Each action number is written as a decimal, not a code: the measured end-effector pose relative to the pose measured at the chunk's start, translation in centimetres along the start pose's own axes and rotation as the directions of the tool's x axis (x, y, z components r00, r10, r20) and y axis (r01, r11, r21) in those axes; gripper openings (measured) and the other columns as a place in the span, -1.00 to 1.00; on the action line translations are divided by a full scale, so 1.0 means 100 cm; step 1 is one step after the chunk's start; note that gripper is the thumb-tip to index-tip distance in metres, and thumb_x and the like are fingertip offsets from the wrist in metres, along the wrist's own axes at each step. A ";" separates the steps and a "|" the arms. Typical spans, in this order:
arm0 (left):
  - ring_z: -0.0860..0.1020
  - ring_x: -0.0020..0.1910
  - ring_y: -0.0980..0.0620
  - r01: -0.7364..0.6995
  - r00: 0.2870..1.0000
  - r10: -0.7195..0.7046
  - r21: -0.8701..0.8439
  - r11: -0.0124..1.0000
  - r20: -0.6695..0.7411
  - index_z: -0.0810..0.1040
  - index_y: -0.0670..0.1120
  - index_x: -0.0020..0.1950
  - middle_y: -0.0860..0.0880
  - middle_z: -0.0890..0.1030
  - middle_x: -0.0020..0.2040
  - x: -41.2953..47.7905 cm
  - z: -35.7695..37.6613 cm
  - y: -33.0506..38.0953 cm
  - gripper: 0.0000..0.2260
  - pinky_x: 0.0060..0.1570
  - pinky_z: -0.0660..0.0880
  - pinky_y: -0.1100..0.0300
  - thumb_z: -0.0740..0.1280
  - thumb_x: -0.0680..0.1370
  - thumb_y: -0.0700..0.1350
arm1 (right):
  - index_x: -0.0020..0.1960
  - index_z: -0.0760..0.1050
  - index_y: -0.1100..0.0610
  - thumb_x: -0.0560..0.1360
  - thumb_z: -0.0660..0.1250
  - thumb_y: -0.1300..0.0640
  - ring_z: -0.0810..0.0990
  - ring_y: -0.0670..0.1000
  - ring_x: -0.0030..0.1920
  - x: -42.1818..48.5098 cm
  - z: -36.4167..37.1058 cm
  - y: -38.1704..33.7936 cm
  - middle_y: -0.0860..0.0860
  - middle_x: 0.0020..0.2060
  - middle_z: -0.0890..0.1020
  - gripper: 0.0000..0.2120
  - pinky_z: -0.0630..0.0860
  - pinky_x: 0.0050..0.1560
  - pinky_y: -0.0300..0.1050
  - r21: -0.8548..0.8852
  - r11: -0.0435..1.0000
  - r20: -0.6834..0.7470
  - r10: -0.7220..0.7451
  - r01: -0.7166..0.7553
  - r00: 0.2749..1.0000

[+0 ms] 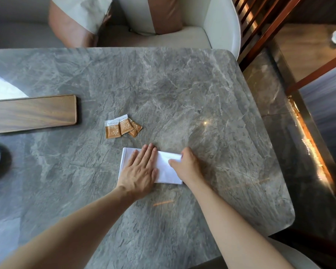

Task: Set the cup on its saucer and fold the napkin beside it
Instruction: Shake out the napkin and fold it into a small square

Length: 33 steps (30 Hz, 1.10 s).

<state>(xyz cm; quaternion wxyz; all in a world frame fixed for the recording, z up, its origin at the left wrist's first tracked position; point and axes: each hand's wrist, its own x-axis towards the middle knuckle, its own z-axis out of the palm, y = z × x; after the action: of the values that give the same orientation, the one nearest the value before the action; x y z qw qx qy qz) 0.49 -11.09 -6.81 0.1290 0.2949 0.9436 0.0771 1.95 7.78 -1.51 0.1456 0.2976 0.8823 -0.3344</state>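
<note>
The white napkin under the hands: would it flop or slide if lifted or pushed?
Probably floppy: the napkin looks thin and folded in layers, so it should sag when lifted. It is likely light and might slide on the polished table, which may be why the left hand presses it flat.

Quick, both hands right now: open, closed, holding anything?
Left hand: open, pressing flat on the napkin.
Right hand: closed on the napkin's right edge, fingers curled, thumb on top.
</note>
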 end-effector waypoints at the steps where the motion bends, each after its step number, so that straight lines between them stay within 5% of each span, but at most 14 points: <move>1: -0.23 0.63 -0.01 0.027 1.000 -0.027 -0.016 1.000 -0.002 -0.17 -0.12 0.65 -0.06 -0.15 0.66 -0.001 0.001 0.003 -0.41 0.60 -0.18 -0.04 -0.18 0.67 0.12 | 0.02 0.44 0.20 0.40 0.48 0.01 0.60 0.17 0.02 -0.005 0.001 0.002 0.17 0.02 0.62 -0.63 0.41 -0.12 -0.13 0.071 0.996 0.006 0.055 -0.056 0.998; 6: -0.25 0.63 -0.02 0.213 0.977 -0.214 -0.069 0.975 -0.008 -0.16 -0.14 0.65 -0.08 -0.17 0.66 -0.018 0.012 0.023 -0.40 0.59 -0.18 -0.03 -0.15 0.67 0.10 | -0.28 0.28 0.11 0.50 0.33 0.05 0.48 0.15 -0.28 -0.029 0.005 0.015 0.06 -0.35 0.51 -0.71 0.34 -0.29 0.03 0.094 0.995 0.024 0.020 -0.022 1.000; 9: -0.26 0.62 -0.02 0.240 0.970 -0.243 -0.092 0.966 -0.017 -0.17 -0.15 0.65 -0.09 -0.18 0.66 -0.019 0.012 0.026 -0.40 0.59 -0.21 -0.02 -0.17 0.67 0.10 | -0.15 0.32 0.13 0.58 0.28 0.07 0.56 0.29 -0.18 -0.038 0.006 0.007 0.25 -0.20 0.61 -0.79 0.24 -0.28 -0.03 -0.039 0.988 -0.053 -0.152 0.150 0.987; 14: -0.15 0.64 -0.01 0.136 0.976 -0.185 -0.339 0.931 -0.114 -0.02 -0.19 0.65 -0.08 -0.07 0.66 -0.027 -0.003 0.017 -0.41 0.61 -0.08 0.03 -0.10 0.68 0.09 | 0.03 0.39 0.21 0.59 0.24 0.10 0.62 0.35 -0.16 -0.055 0.013 -0.014 0.30 -0.17 0.65 -0.84 0.48 -0.27 0.08 -0.177 0.946 -0.150 -0.300 0.273 0.942; 16: 0.11 0.62 -0.08 0.108 0.942 -0.250 -0.501 0.858 -0.225 0.21 -0.24 0.60 -0.15 0.19 0.62 -0.036 -0.013 0.009 -0.46 0.57 0.06 0.08 0.00 0.69 0.03 | 0.10 0.42 0.21 0.51 0.30 0.15 0.62 0.33 -0.18 -0.065 0.018 -0.024 0.27 -0.17 0.65 -0.79 0.50 -0.26 0.06 -0.176 0.931 -0.178 -0.348 0.318 0.920; 19: 0.46 0.29 0.08 0.154 0.856 -0.433 -0.660 0.735 -0.283 0.50 -0.14 0.38 0.00 0.53 0.30 -0.048 -0.028 -0.005 -0.60 0.34 0.32 0.22 0.07 0.70 0.05 | 0.28 0.45 0.26 0.42 0.32 0.23 0.62 0.30 -0.09 -0.080 0.036 -0.041 0.26 -0.05 0.64 -0.58 0.57 -0.11 0.07 -0.179 0.871 -0.130 -0.482 0.458 0.867; 21: 0.51 0.02 0.24 0.167 0.828 -0.514 -0.776 0.609 -0.225 0.61 -0.02 0.13 0.15 0.59 0.02 -0.051 -0.039 -0.011 -0.62 0.05 0.42 0.24 0.06 0.69 0.12 | 0.25 0.47 0.22 0.38 0.33 0.21 0.62 0.21 -0.05 -0.088 0.048 -0.051 0.17 -0.05 0.63 -0.57 0.59 -0.06 0.04 -0.258 0.804 -0.081 -0.570 0.536 0.817; 25: 0.53 -0.30 0.11 0.293 0.798 -0.601 -0.899 0.324 0.044 0.53 -0.11 -0.22 -0.05 0.59 -0.29 -0.048 -0.050 -0.022 -0.49 -0.25 0.43 0.12 0.13 0.63 0.26 | 0.12 0.59 0.20 0.26 0.57 0.17 0.66 0.12 -0.15 -0.096 0.071 -0.062 0.08 -0.16 0.66 -0.54 0.61 -0.19 -0.05 -0.353 0.758 -0.023 -0.593 0.549 0.805; 28: 0.52 -0.44 0.00 0.356 0.780 -0.625 -0.848 0.393 0.038 0.44 -0.14 -0.32 -0.07 0.54 -0.44 -0.044 -0.051 -0.026 -0.55 -0.38 0.43 0.02 0.25 0.65 0.13 | 0.15 0.58 0.22 0.33 0.55 0.14 0.65 0.11 -0.13 -0.099 0.084 -0.064 0.08 -0.15 0.65 -0.57 0.58 -0.13 -0.04 -0.379 0.722 0.012 -0.622 0.579 0.783; 33: 0.38 -0.39 0.02 0.406 0.755 -0.653 -0.738 0.538 -0.061 0.31 -0.10 -0.33 -0.05 0.44 -0.37 -0.038 -0.042 -0.034 -0.62 -0.35 0.23 0.07 0.21 0.68 -0.04 | 0.17 0.55 0.20 0.44 0.33 0.10 0.58 0.18 -0.08 -0.095 0.082 -0.048 0.10 -0.11 0.61 -0.67 0.52 -0.06 0.10 -0.214 0.720 0.015 -0.674 0.661 0.739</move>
<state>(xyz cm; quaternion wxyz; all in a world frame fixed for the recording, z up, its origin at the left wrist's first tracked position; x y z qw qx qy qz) 0.50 -16.32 -2.81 0.0857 -0.0969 0.8963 0.4243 6.86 -4.74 -0.82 0.0171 -0.0462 0.9638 -0.2619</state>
